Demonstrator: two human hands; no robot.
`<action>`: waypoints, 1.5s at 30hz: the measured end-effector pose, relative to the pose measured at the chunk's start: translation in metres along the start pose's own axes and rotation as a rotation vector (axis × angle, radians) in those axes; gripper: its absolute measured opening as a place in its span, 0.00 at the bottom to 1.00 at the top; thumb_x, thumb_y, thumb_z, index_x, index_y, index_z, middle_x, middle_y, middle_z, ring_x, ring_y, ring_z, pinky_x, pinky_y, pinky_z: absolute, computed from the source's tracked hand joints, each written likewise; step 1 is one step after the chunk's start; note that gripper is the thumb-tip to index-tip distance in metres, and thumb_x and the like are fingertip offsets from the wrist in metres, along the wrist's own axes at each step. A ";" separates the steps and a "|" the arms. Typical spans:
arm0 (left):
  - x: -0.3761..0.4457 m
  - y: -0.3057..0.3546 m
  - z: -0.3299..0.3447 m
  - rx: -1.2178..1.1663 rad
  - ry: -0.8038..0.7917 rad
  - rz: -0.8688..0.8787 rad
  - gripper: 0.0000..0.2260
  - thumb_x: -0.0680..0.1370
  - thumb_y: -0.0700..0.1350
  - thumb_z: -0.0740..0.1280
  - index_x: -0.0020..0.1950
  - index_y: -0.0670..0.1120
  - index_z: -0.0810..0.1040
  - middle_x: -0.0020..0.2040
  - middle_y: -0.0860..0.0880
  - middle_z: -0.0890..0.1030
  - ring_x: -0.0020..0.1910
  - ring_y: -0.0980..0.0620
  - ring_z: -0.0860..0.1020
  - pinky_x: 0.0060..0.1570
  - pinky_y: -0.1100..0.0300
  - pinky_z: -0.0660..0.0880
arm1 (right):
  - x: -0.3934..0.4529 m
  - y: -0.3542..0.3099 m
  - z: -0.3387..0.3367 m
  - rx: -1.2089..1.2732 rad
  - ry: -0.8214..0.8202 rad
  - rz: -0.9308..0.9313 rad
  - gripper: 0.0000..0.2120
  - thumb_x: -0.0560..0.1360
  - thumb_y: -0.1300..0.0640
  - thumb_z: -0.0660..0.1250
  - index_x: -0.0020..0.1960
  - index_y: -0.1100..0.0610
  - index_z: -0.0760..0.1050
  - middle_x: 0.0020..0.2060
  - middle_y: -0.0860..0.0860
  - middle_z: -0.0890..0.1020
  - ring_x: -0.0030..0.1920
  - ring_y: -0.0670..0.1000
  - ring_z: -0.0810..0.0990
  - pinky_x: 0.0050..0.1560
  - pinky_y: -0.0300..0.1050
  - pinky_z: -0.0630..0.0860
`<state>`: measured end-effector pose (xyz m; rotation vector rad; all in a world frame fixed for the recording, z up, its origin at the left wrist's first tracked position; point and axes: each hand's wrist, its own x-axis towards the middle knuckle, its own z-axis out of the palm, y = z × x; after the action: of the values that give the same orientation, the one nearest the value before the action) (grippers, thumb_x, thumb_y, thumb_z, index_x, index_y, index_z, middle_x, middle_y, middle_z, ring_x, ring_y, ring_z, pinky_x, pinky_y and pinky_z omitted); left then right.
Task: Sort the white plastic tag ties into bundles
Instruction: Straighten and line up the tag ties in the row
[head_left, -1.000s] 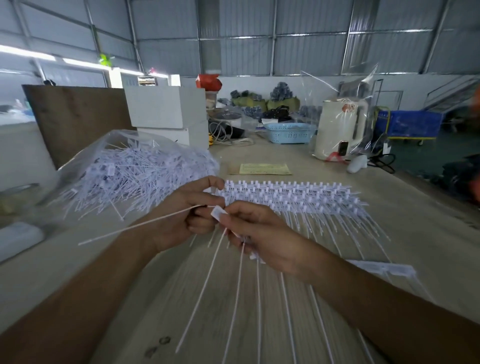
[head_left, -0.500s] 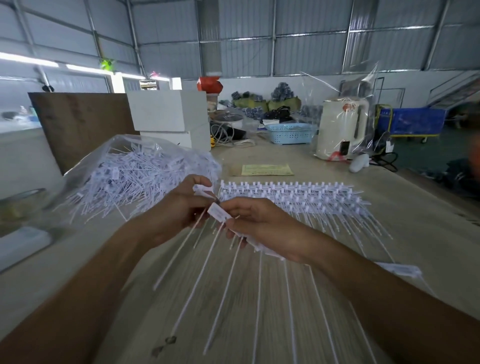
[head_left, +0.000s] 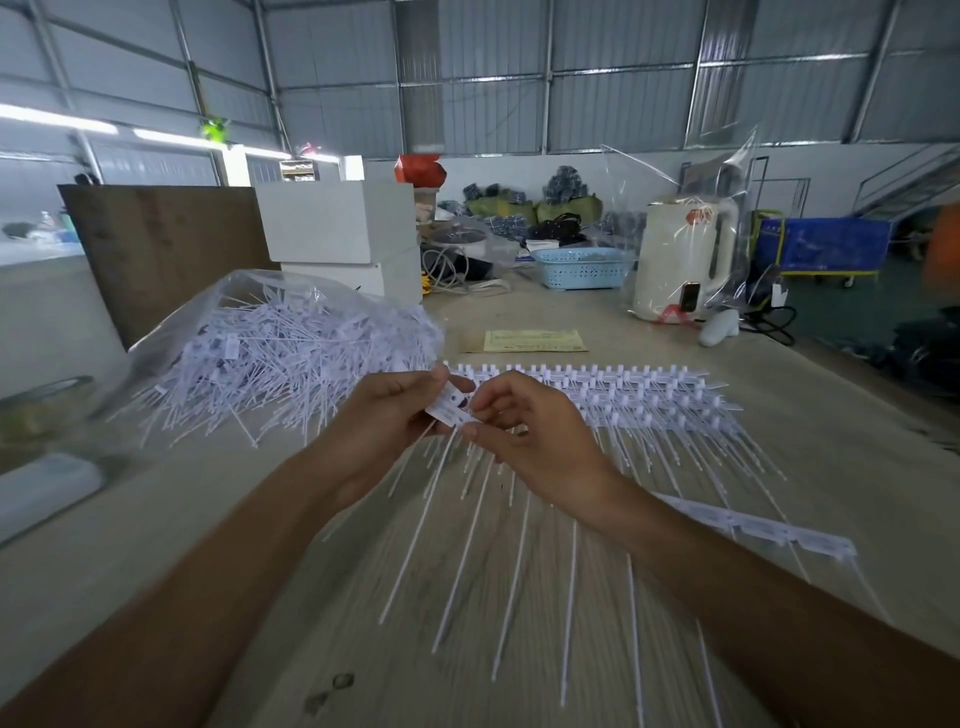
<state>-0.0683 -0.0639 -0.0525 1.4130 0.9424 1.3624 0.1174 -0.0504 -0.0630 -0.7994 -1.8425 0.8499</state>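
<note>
Above the wooden table (head_left: 779, 467), both hands (head_left: 467, 421) pinch the tag ties (head_left: 451, 409) between them.

Head view, single wide-angle: looking forward and down from the person's head, sitting close over both forearms and the table (head_left: 675, 332), taking in the warehouse wall beyond.
</note>
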 end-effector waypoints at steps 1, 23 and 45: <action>-0.001 -0.001 0.002 0.029 0.028 -0.001 0.17 0.80 0.49 0.65 0.55 0.36 0.84 0.52 0.37 0.84 0.48 0.47 0.83 0.46 0.60 0.78 | 0.000 0.001 0.001 -0.029 0.024 -0.006 0.08 0.72 0.62 0.76 0.48 0.58 0.78 0.44 0.54 0.82 0.44 0.52 0.81 0.44 0.44 0.79; -0.012 0.003 0.031 0.322 0.043 -0.221 0.22 0.78 0.59 0.67 0.55 0.40 0.76 0.35 0.43 0.82 0.30 0.48 0.77 0.29 0.60 0.73 | 0.004 0.008 0.009 0.033 0.157 0.019 0.04 0.77 0.59 0.70 0.46 0.52 0.77 0.43 0.54 0.82 0.43 0.54 0.81 0.47 0.52 0.78; -0.011 0.000 0.035 0.666 0.172 -0.021 0.26 0.84 0.53 0.57 0.27 0.45 0.69 0.19 0.53 0.67 0.18 0.58 0.64 0.29 0.61 0.63 | 0.004 0.021 -0.006 -0.320 -0.146 -0.079 0.14 0.79 0.57 0.69 0.39 0.63 0.73 0.31 0.56 0.74 0.32 0.52 0.72 0.37 0.49 0.69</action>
<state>-0.0344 -0.0785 -0.0543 1.7735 1.6214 1.2174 0.1252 -0.0344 -0.0758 -0.8722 -2.1593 0.5832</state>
